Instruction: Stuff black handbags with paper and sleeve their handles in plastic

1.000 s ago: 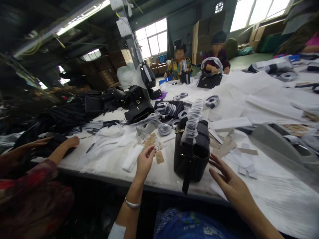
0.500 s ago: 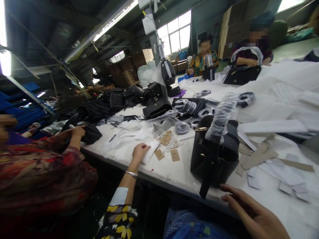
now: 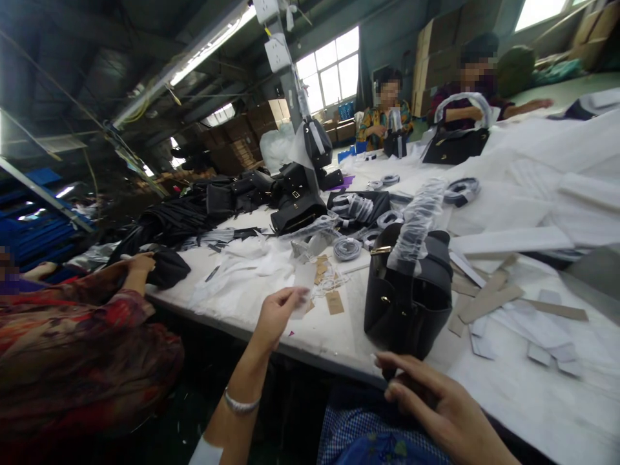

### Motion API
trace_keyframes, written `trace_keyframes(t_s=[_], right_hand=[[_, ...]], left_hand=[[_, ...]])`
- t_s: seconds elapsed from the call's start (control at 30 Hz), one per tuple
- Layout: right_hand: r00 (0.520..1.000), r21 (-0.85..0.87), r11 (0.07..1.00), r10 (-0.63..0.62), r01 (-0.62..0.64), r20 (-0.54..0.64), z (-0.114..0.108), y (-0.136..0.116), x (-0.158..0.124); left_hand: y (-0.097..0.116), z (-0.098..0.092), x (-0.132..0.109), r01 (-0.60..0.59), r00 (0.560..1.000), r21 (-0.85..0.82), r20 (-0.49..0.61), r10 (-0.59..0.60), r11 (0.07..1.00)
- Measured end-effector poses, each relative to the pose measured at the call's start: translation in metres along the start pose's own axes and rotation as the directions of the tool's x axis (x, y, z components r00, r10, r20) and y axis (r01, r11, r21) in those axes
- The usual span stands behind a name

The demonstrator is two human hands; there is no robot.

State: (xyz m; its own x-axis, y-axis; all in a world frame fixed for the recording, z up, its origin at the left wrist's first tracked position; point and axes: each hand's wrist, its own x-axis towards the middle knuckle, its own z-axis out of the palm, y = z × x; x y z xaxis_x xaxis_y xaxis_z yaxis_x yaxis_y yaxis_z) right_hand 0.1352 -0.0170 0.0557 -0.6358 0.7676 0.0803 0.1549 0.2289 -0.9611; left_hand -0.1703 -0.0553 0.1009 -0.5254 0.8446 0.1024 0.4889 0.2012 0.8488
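My left hand (image 3: 277,316) pinches a thin white sheet of paper (image 3: 304,279) raised over the table. Brown card tags (image 3: 334,302) with white strings lie just beyond it. In front of me a black handbag (image 3: 411,303) stands upright, its handle (image 3: 420,223) wrapped in clear and white film and its top open. My right hand (image 3: 431,400) is at the bag's lower front edge, thumb and fingers closed around the dark end of its hanging strap (image 3: 389,373). Part of the strap is hidden behind my fingers.
Cardboard and paper strips (image 3: 494,303) lie to the right. Coiled wrapped straps (image 3: 347,248) and a pile of black bags (image 3: 298,206) occupy the middle and back. A co-worker's hand (image 3: 140,263) holds black material at left; two people work across the table.
My left hand has lifted the white paper off the table. My right hand has moved left to the bag's strap and closed on its end. The view has shifted slightly.
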Motion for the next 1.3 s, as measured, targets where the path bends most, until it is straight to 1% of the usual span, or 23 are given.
trace_keyframes(t_s=[0.07,0.1,0.13,0.17,0.2,0.23,0.3,0.37,0.43,0.53,0.6,0.63,0.7,0.77,0.8,0.9,1.0,1.13,1.23,1.3], right_hand=[[1.000,0.168,0.986,0.022,-0.019,-0.019,0.012,-0.012,0.010],[0.999,0.227,0.974,0.033,-0.023,-0.041,0.017,-0.016,0.014],[0.997,0.255,0.967,0.042,-0.023,-0.070,0.021,-0.019,0.018],[0.994,0.259,0.966,0.048,-0.021,-0.099,0.023,-0.019,0.020],[0.991,0.243,0.970,0.050,-0.019,-0.125,0.024,-0.019,0.021],[0.988,0.215,0.976,0.049,-0.017,-0.144,0.024,-0.018,0.021],[0.987,0.153,0.988,0.041,-0.017,-0.157,0.023,-0.015,0.018],[0.988,0.099,0.995,0.026,-0.012,-0.151,0.021,-0.013,0.013],[0.987,0.054,0.999,0.001,0.007,-0.158,0.019,-0.012,0.008],[0.985,-0.016,0.999,-0.033,0.031,-0.167,0.013,-0.009,0.001],[0.984,-0.054,0.999,-0.016,0.006,-0.179,0.005,-0.005,-0.005],[0.979,-0.071,0.997,0.002,-0.017,-0.205,0.001,-0.003,-0.008],[0.954,-0.123,0.990,0.021,-0.061,-0.299,-0.009,0.003,-0.011],[0.923,-0.210,0.974,-0.007,-0.080,-0.384,-0.017,0.007,-0.012],[0.916,-0.255,0.964,-0.031,-0.079,-0.400,-0.020,0.009,-0.010],[0.927,-0.332,0.942,-0.084,-0.045,-0.366,-0.021,0.011,-0.002],[0.948,-0.340,0.940,-0.080,-0.031,-0.309,-0.015,0.011,0.008],[0.966,-0.322,0.943,-0.002,-0.084,-0.260,-0.008,0.012,0.018],[0.968,-0.248,0.958,0.086,-0.146,-0.238,-0.007,0.012,0.020],[0.965,-0.176,0.970,0.122,-0.165,-0.234,-0.006,0.009,0.019]], left_hand=[[0.019,0.024,-0.034,0.021,0.988,-0.101,0.152,-0.005,0.995],[0.027,0.035,-0.049,0.060,0.967,-0.198,0.254,-0.008,0.978],[0.033,0.045,-0.063,0.091,0.941,-0.257,0.339,0.001,0.962],[0.038,0.054,-0.075,0.109,0.916,-0.297,0.400,0.020,0.949],[0.040,0.061,-0.084,0.124,0.896,-0.327,0.442,0.035,0.937],[0.041,0.067,-0.091,0.131,0.890,-0.347,0.453,0.044,0.929],[0.039,0.075,-0.097,0.151,0.910,-0.407,0.413,0.034,0.901],[0.036,0.080,-0.098,0.176,0.934,-0.490,0.358,0.012,0.854],[0.036,0.084,-0.096,0.174,0.936,-0.523,0.350,0.025,0.834],[0.036,0.088,-0.093,0.115,0.929,-0.481,0.362,0.077,0.869],[0.034,0.090,-0.092,0.119,0.938,-0.457,0.344,0.052,0.881],[0.032,0.091,-0.092,0.139,0.942,-0.448,0.336,0.022,0.883],[0.026,0.094,-0.093,0.179,0.943,-0.425,0.331,-0.031,0.888],[0.021,0.097,-0.093,0.185,0.945,-0.405,0.324,-0.048,0.895],[0.019,0.098,-0.094,0.180,0.947,-0.400,0.316,-0.049,0.899],[0.016,0.100,-0.095,0.162,0.955,-0.387,0.293,-0.045,0.908],[0.014,0.099,-0.095,0.156,0.962,-0.369,0.268,-0.056,0.916],[0.005,0.094,-0.097,0.193,0.956,-0.359,0.277,-0.094,0.913],[-0.007,0.090,-0.101,0.224,0.946,-0.339,0.301,-0.120,0.914],[-0.015,0.087,-0.104,0.248,0.935,-0.318,0.327,-0.140,0.915]])
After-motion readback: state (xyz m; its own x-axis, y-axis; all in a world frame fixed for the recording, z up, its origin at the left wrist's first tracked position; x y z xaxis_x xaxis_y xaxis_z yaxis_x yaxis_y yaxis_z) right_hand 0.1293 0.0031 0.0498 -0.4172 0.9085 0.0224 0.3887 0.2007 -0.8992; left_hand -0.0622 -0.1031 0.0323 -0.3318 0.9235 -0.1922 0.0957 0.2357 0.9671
